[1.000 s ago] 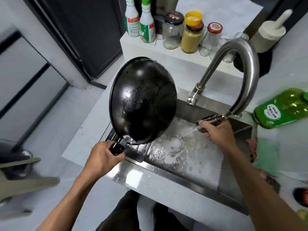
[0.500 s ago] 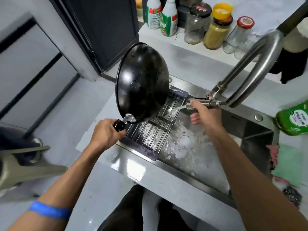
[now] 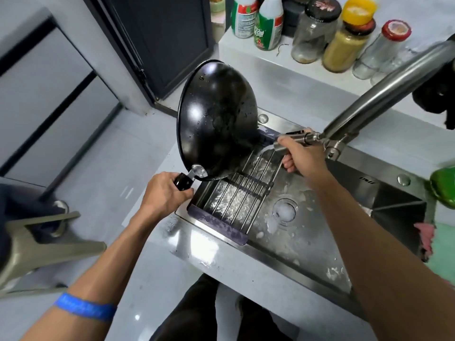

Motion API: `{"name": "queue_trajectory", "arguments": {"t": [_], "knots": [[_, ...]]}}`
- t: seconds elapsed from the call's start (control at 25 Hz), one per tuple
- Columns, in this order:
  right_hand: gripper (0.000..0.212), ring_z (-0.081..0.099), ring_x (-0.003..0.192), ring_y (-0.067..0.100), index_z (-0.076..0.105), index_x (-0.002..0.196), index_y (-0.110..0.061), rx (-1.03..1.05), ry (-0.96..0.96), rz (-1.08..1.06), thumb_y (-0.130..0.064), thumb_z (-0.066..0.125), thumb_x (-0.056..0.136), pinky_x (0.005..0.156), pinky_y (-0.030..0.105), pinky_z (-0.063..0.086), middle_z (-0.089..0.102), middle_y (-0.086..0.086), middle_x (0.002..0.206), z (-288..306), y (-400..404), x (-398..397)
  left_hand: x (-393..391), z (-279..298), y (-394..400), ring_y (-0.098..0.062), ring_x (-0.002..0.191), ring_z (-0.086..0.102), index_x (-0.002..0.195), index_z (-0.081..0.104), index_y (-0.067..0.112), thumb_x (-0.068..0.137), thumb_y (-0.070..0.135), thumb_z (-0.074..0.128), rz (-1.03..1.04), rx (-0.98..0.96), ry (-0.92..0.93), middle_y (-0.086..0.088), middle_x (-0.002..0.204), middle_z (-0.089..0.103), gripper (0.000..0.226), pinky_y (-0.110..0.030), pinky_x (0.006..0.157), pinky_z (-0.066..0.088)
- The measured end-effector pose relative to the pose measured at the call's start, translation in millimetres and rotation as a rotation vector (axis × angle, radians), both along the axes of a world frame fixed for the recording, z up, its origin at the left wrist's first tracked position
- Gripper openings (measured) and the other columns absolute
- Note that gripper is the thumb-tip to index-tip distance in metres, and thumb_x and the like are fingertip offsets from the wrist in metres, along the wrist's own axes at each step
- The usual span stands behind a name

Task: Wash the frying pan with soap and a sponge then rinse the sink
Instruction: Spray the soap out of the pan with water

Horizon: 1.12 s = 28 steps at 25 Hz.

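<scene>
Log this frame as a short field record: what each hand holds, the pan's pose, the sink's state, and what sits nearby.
left hand: left hand grips the black handle of the frying pan
right hand: right hand holds the faucet spray head
pan pose: tilted on edge, underside toward the camera, above the drying rack
sink: sink wet, with suds around the drain
water stream: cannot tell
ledge behind: jars and bottles
right edge: green bottle, partly cut off
</scene>
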State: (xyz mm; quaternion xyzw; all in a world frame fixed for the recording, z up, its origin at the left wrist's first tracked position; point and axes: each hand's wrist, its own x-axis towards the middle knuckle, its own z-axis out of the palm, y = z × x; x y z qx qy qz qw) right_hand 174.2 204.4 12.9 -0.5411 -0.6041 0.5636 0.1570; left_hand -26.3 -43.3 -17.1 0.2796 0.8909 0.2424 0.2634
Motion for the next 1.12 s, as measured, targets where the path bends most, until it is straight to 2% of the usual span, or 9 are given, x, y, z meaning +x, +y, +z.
{"name": "queue_trajectory", "arguments": {"t": [0.08,0.2,0.32,0.52,0.76,0.84,0.96,1.04,1.12], "knots": [[0.027,0.06,0.047,0.011,0.072,0.097,-0.007,-0.035,-0.025,0.04,-0.033,0.071,0.091,0.049,0.024,0.053,0.068,0.001,0.057,-5.4,-9.8,-3.2,-1.5,1.1,0.1,-0.018,0.048,0.044,0.073,0.065,0.005,0.071,0.028,0.078,0.011,-0.002,0.006,-0.012,0.057,0.054,0.026,-0.028,0.05,0.038],[0.021,0.06,0.049,0.013,0.069,0.091,-0.009,-0.016,-0.089,0.088,-0.029,0.07,0.092,0.048,0.025,0.052,0.069,0.004,0.064,-13.2,-11.5,11.0,1.3,3.3,-1.3,-0.016,0.046,0.04,0.067,0.062,0.007,0.072,0.025,0.078,0.027,0.021,-0.038,0.0,0.052,0.047,0.025,-0.027,0.049,0.035],[0.015,0.06,0.051,0.018,0.064,0.082,-0.018,0.094,-0.104,0.134,-0.028,0.07,0.091,0.048,0.03,0.049,0.07,0.004,0.067,-15.8,2.8,33.9,9.8,3.1,-10.6,-0.014,0.045,0.04,0.063,0.059,0.008,0.073,0.023,0.078,0.019,0.018,-0.075,0.005,0.05,0.045,0.026,-0.026,0.048,0.034],[0.025,0.057,0.052,0.019,0.067,0.065,-0.038,0.028,-0.064,0.099,-0.027,0.071,0.087,0.049,0.03,0.044,0.073,0.003,0.068,-14.0,-8.5,28.7,43.2,-5.2,-34.1,-0.008,0.043,0.031,0.054,0.047,0.014,0.073,0.016,0.075,-0.06,-0.019,-0.178,0.008,0.047,0.037,0.034,-0.026,0.047,0.028],[0.019,0.06,0.048,0.016,0.064,0.066,-0.028,0.097,-0.163,0.122,-0.032,0.072,0.083,0.051,0.031,0.048,0.068,-0.001,0.057,-15.5,-6.6,49.8,60.9,-31.1,-27.4,-0.004,0.042,0.037,0.052,0.057,0.019,0.071,0.012,0.077,-0.07,-0.015,-0.285,0.01,0.046,0.044,0.028,-0.016,0.044,0.03],[0.02,0.06,0.047,0.015,0.06,0.067,-0.031,0.102,-0.166,0.126,-0.032,0.072,0.083,0.05,0.031,0.047,0.068,0.0,0.059,-17.6,-7.9,61.1,59.0,-39.4,-22.0,-0.005,0.046,0.045,0.066,0.068,0.009,0.072,0.014,0.078,-0.06,0.008,-0.329,0.005,0.052,0.054,0.013,-0.021,0.047,0.036],[0.02,0.059,0.045,0.016,0.059,0.069,-0.031,0.113,-0.174,0.131,-0.032,0.073,0.083,0.048,0.031,0.046,0.069,0.002,0.059,-18.3,-10.6,72.8,59.6,-52.2,-18.6,-0.013,0.052,0.052,0.077,0.07,0.002,0.066,0.027,0.078,0.0,0.025,-0.421,-0.002,0.059,0.062,0.029,-0.027,0.054,0.04],[0.019,0.058,0.044,0.018,0.057,0.076,-0.022,0.111,-0.18,0.131,-0.03,0.072,0.084,0.045,0.032,0.047,0.067,0.001,0.056,-19.3,-12.1,78.9,66.6,-61.8,-20.8,-0.013,0.053,0.056,0.077,0.072,0.009,0.061,0.042,0.078,0.029,0.012,-0.399,0.002,0.061,0.067,0.037,-0.027,0.054,0.044],[0.021,0.057,0.045,0.021,0.055,0.077,-0.02,0.102,-0.172,0.137,-0.03,0.072,0.082,0.045,0.032,0.046,0.067,0.002,0.058,-20.5,-12.6,81.6,70.5,-68.2,-22.4,-0.012,0.061,0.065,0.077,0.072,0.019,0.067,0.042,0.082,0.074,-0.012,-0.3,0.006,0.066,0.07,0.027,-0.03,0.057,0.05]]}}
